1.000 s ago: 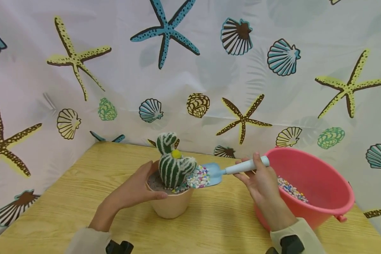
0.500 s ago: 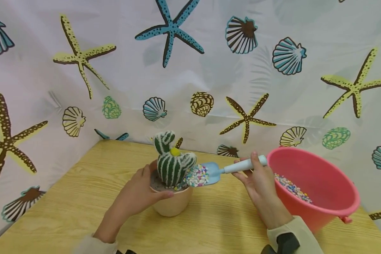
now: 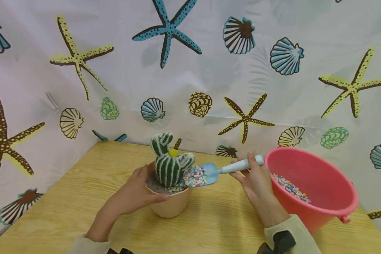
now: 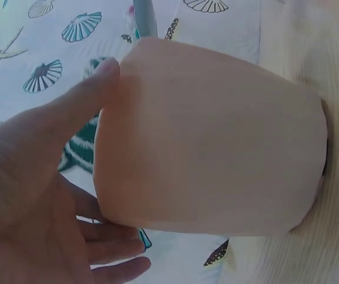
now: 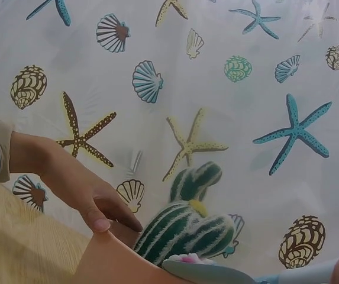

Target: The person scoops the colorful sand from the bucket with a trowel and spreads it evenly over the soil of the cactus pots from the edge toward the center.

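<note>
A knitted-looking green and white cactus [image 3: 168,171] with a yellow ball stands in a peach flowerpot [image 3: 170,204]. Grey soil fills the pot, with a few coloured pebbles at the cactus's right foot. My left hand [image 3: 130,194] grips the pot's left rim, thumb in front; the left wrist view shows its fingers behind the pot wall [image 4: 216,142]. In my right hand [image 3: 256,183] is the pale handle of a light blue trowel [image 3: 212,173], held level. Multicoloured pebbles [image 3: 195,176] are heaped on its blade, whose tip overlaps the right rim beside the cactus.
A pink bucket [image 3: 331,197] stands at the right, close behind my right hand, with more coloured pebbles [image 3: 290,188] inside. Everything rests on a wooden table [image 3: 66,204]. A cloth [image 3: 190,77] printed with starfish and shells hangs behind.
The pot with its cactus and the trowel have shifted very slightly left. Both hands keep their hold, and the pebbles stay heaped on the blade.
</note>
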`<state>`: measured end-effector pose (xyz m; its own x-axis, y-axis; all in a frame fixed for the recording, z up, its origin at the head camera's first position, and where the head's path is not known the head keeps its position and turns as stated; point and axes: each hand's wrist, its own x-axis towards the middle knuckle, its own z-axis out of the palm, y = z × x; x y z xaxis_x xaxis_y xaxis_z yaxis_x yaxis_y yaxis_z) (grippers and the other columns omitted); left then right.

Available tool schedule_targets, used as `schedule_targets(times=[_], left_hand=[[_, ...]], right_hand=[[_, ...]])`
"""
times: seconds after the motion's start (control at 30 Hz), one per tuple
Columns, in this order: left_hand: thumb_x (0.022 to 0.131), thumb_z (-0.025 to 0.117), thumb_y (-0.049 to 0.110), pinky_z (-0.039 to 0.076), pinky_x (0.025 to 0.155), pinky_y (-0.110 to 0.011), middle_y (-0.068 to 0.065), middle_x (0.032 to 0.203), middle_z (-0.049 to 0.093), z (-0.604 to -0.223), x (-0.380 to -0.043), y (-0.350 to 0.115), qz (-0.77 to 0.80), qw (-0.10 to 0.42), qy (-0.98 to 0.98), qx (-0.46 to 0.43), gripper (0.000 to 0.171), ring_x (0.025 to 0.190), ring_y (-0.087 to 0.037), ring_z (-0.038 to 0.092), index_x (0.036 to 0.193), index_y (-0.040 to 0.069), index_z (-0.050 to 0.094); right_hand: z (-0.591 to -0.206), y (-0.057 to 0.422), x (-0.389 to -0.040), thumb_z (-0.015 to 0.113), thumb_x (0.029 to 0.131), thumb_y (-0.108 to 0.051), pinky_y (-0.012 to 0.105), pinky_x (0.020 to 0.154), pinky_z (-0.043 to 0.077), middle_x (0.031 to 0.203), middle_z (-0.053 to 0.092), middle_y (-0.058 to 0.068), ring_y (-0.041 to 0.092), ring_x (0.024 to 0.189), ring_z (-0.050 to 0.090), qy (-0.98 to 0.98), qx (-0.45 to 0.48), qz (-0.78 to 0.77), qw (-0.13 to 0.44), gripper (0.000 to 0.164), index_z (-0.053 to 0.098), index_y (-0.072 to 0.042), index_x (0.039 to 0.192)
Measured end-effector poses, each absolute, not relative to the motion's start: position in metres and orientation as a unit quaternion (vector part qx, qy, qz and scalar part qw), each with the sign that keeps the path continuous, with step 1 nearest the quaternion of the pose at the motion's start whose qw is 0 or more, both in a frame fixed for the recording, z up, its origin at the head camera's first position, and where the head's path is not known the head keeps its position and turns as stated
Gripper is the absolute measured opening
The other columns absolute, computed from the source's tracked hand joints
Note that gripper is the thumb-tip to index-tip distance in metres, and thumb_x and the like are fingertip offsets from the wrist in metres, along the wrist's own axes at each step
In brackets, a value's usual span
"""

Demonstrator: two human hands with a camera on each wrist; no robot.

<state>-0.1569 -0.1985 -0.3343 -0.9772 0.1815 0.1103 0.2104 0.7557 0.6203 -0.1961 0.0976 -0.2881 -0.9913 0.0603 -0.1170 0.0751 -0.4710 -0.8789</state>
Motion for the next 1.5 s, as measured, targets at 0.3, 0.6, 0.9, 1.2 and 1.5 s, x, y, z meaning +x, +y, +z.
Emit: schedule_targets(times=[0.3,0.6,0.9,1.2,1.5], left_hand=[[0.077,0.072,0.056,0.031,0.105,-0.061,-0.024,0.150,0.028,-0.342,-0.162,-0.207,-0.356,0.026,-0.923,-0.140,0.104,0.138,-0.045,0.025,0.150,0.002,0.020],[0.075,0.069,0.063,0.036,0.102,-0.060,-0.032,0.147,0.026,-0.334,-0.156,-0.197,-0.333,0.021,-0.937,-0.105,0.111,0.133,-0.048,0.034,0.150,-0.001,0.017],[0.076,0.076,0.049,0.031,0.105,-0.061,-0.027,0.150,0.024,-0.339,-0.163,-0.207,-0.372,0.018,-0.916,-0.149,0.103,0.137,-0.045,0.024,0.148,0.000,0.021],[0.077,0.074,0.053,0.030,0.105,-0.062,-0.029,0.152,0.015,-0.342,-0.166,-0.209,-0.367,0.012,-0.919,-0.142,0.107,0.139,-0.047,0.021,0.150,-0.001,0.017],[0.074,0.073,0.059,0.037,0.102,-0.059,-0.035,0.147,0.018,-0.331,-0.153,-0.192,-0.362,-0.016,-0.928,-0.081,0.118,0.133,-0.049,0.033,0.149,-0.006,0.010]], right_hand=[[-0.288,0.095,-0.199,0.037,0.102,-0.031,0.049,0.094,0.047,0.100,0.046,0.006,0.019,0.095,0.060,0.530,0.060,-0.846,-0.001,0.016,0.040,-0.015,0.102],[-0.290,0.095,-0.201,0.038,0.103,-0.030,0.050,0.094,0.047,0.093,0.050,0.003,0.015,0.087,0.064,0.541,0.046,-0.840,-0.007,0.017,0.040,-0.014,0.099],[-0.289,0.093,-0.203,0.037,0.104,-0.026,0.050,0.092,0.049,0.088,0.054,0.000,0.014,0.087,0.064,0.557,0.029,-0.830,-0.005,0.016,0.040,-0.011,0.099],[-0.287,0.090,-0.202,0.041,0.101,-0.010,0.046,0.090,0.051,0.101,0.051,0.009,0.012,0.089,0.067,0.572,0.009,-0.820,-0.006,0.010,0.042,-0.001,0.100],[-0.287,0.088,-0.202,0.040,0.102,-0.011,0.046,0.093,0.050,0.106,0.049,0.009,0.012,0.094,0.065,0.584,-0.001,-0.812,-0.005,0.009,0.041,-0.003,0.101]])
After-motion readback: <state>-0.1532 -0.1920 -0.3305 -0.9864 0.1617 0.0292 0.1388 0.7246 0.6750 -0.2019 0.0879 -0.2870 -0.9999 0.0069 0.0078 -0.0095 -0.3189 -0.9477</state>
